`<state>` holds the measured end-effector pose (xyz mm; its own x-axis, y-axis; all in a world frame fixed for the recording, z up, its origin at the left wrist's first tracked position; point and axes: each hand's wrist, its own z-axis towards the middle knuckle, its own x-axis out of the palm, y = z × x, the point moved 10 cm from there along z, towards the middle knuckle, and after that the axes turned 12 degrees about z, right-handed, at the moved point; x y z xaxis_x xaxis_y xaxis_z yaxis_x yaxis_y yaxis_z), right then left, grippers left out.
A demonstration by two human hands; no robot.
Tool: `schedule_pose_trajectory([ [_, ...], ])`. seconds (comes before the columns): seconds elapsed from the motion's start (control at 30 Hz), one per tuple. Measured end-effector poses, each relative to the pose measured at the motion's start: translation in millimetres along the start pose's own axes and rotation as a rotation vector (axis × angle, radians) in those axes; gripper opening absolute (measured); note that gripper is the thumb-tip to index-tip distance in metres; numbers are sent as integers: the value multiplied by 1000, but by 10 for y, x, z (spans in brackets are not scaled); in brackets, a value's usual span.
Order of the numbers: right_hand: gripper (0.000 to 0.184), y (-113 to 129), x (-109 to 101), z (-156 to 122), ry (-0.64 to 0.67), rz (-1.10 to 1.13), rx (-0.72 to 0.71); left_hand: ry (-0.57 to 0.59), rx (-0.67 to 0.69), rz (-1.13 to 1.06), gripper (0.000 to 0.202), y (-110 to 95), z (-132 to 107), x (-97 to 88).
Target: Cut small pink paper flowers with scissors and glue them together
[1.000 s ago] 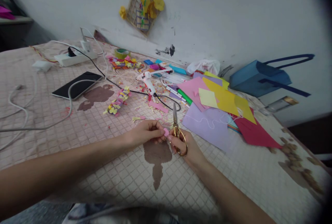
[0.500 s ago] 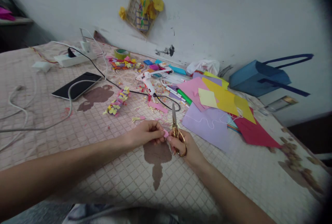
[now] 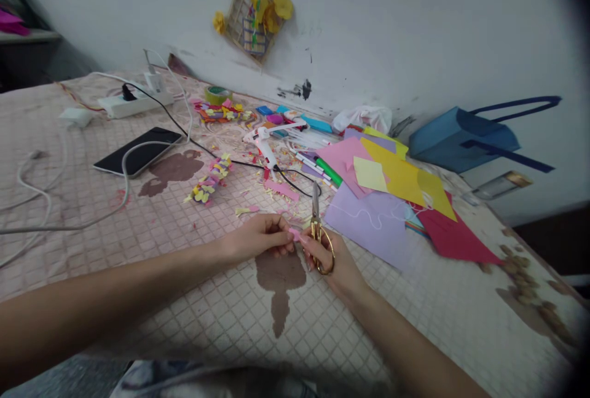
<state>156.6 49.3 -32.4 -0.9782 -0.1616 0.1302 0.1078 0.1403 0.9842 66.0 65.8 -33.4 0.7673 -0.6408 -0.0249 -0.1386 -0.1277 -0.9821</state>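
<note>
Between my fingertips is a small pink paper piece (image 3: 294, 234). My left hand (image 3: 263, 235) pinches it from the left. Gold-handled scissors (image 3: 316, 226) are held in my right hand (image 3: 334, 258), blades pointing away from me; its thumb and finger also touch the pink piece. Beyond my hands lie a pink paper strip (image 3: 281, 190) and a small fringed yellow and pink piece (image 3: 247, 210). A garland of yellow, pink and purple paper flowers (image 3: 210, 180) rests to the left.
A white glue gun (image 3: 264, 147) stands among scraps, its black cable looping nearby. Coloured paper sheets (image 3: 369, 226) and a green marker (image 3: 329, 171) lie to the right. A tablet (image 3: 138, 151), white cables and a power strip (image 3: 133, 105) are at left; a blue bag (image 3: 463, 140) is back right.
My right hand has shifted slightly right with the scissors, which stand more upright. The pink piece has turned and looks narrower between my fingers. My left hand is nearly still.
</note>
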Motion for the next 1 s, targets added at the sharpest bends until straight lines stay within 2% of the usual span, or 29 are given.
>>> schedule_pose_trajectory([
  [0.3, 18, 33, 86, -12, 83, -53, 30, -8, 4, 9, 25, -3, -2, 0],
  [0.57, 16, 28, 56, -4, 54, -41, 14, 2, 3, 15, 24, -10, -8, 11],
  [1.0, 17, 22, 89, -2, 102, -48, 21, 5, 3, 3, 24, -3, -3, 10],
])
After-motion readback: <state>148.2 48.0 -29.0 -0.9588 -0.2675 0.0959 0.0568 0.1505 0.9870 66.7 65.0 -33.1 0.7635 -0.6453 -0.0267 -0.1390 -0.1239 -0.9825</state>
